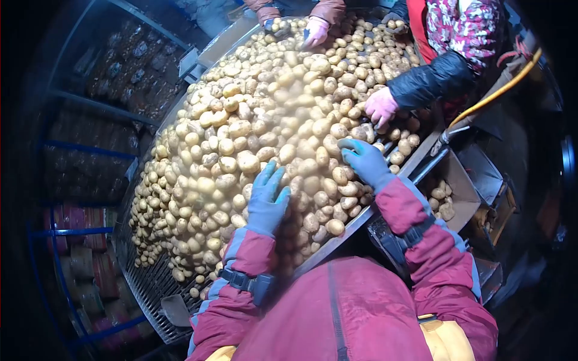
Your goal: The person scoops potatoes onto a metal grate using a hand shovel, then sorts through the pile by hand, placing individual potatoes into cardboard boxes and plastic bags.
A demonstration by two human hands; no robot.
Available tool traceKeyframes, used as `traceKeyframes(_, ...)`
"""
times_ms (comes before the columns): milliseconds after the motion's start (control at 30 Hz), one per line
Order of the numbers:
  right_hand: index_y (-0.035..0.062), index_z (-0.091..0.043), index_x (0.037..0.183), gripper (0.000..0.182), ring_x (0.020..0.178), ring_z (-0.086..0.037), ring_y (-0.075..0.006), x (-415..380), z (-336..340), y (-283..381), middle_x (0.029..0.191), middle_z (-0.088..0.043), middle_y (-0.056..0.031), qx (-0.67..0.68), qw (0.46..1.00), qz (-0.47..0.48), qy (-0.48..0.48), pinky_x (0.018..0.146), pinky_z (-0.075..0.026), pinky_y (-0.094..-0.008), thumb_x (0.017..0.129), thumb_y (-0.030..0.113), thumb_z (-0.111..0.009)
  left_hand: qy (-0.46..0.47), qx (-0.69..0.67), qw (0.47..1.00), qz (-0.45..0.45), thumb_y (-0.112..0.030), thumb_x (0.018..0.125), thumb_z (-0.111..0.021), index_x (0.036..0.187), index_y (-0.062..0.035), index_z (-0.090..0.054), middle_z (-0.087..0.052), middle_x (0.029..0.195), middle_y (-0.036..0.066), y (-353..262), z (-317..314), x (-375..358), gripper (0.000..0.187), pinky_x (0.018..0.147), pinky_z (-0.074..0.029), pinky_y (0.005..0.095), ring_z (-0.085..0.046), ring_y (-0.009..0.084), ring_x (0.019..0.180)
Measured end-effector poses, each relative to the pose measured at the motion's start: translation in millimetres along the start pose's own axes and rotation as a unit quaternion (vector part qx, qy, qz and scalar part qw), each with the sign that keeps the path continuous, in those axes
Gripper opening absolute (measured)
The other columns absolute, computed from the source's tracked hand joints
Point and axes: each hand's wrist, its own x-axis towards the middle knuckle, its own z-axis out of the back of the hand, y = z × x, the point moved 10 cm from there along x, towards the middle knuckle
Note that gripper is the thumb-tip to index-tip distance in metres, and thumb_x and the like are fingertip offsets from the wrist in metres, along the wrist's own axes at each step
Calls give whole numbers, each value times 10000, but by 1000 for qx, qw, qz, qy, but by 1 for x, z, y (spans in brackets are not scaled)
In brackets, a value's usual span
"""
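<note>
A big heap of potatoes (241, 129) covers a slatted metal sorting table (153, 295). My left hand (267, 201), in a blue-grey glove, lies on the potatoes near the middle with its fingers spread and nothing in it. To the right, my right hand (365, 162), gloved the same way, rests on potatoes near the table's right edge. Its fingers curve down together over the heap, and whatever lies beneath them is hidden.
Across the table, a co-worker's pink-gloved hand (381, 107) touches potatoes near my right hand. Another person's gloved hands (315, 31) are at the far edge. A cardboard box (460, 189) with potatoes stands at the right, below a yellow hose (498, 87). Blue racks (81, 231) stand left.
</note>
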Motion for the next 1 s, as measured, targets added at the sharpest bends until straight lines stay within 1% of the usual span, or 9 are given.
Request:
traceKeyframes(133, 60, -674, 1234, 461, 1101, -666, -374, 55, -36, -13, 1166, -705, -201, -215, 976, -19, 9, 935, -517, -452, 919, 396, -663, 7, 2, 1000, -18, -124, 872, -702, 1384, -109, -608, -481, 1524, 151, -11, 4, 4, 521, 1154, -391, 447, -470, 368, 1371)
traceKeyframes(300, 50, -679, 1209, 487, 1043, -691, -316, 72, -39, -14, 1162, -704, -186, -313, 946, -42, 77, 909, -537, -405, 876, 406, -670, -111, 59, 992, -2, -91, 881, -679, 1408, -78, -583, -501, 1484, 197, 2, 57, -8, 536, 1156, -388, 455, -468, 374, 1377)
traceKeyframes(400, 61, -684, 1204, 369, 896, -695, -218, 79, -34, -43, 1078, -707, -118, -10, 976, -118, 182, 742, -573, -359, 916, 292, -676, -155, 170, 972, 47, -95, 883, -667, 1486, -38, -481, -445, 1517, 229, 43, 86, -17, 634, 1204, -304, 476, -394, 393, 1425)
traceKeyframes(433, 66, -696, 1183, 285, 819, -656, -145, 53, -30, -42, 1029, -682, -67, 260, 920, -270, 110, 609, -558, -317, 938, 211, -675, -160, 181, 968, 69, -101, 880, -671, 1496, -33, -463, -429, 1527, 233, 60, 91, -22, 654, 1217, -282, 476, -372, 399, 1438)
traceKeyframes(600, 5, -567, 1372, 477, 911, -732, -275, 38, -17, -25, 1176, -701, -196, 549, 769, -271, 181, 691, -628, -399, 1083, 369, -460, -140, 237, 958, 84, -154, 906, -650, 1557, -8, -349, -340, 1593, 243, 82, 74, -36, 733, 1235, -237, 496, -286, 413, 1494)
traceKeyframes(767, 25, -744, 988, 233, 734, -680, -147, 95, -13, -2, 860, -699, -52, 180, 970, -149, 75, 588, -537, -268, 894, 237, -764, -137, 223, 961, 85, -146, 913, -625, 1573, 1, -305, -305, 1612, 245, 80, 73, -30, 748, 1234, -238, 503, -265, 434, 1500)
traceKeyframes(800, 14, -737, 878, 185, 724, -681, -148, 96, -26, 6, 806, -701, -52, 155, 966, -195, 66, 605, -538, -278, 857, 197, -752, -136, 225, 961, 91, -146, 912, -625, 1573, 1, -305, -306, 1612, 245, 79, 74, -28, 748, 1234, -239, 504, -265, 436, 1500)
traceKeyframes(867, 21, -727, 932, 199, 819, -720, -210, 115, -49, 60, 906, -732, -104, -61, 994, -6, 86, 719, -568, -343, 840, 197, -739, -136, 227, 960, 93, -148, 910, -627, 1572, 1, -308, -308, 1610, 245, 78, 76, -27, 749, 1233, -241, 505, -267, 437, 1498)
traceKeyframes(1000, 101, -712, 1087, 330, 967, -713, -321, 136, -95, 53, 1011, -735, -156, -386, 916, 61, 89, 844, -553, -436, 812, 282, -687, -142, 228, 959, 88, -148, 905, -635, 1566, -4, -327, -317, 1606, 243, 80, 76, -29, 743, 1230, -253, 500, -277, 435, 1495)
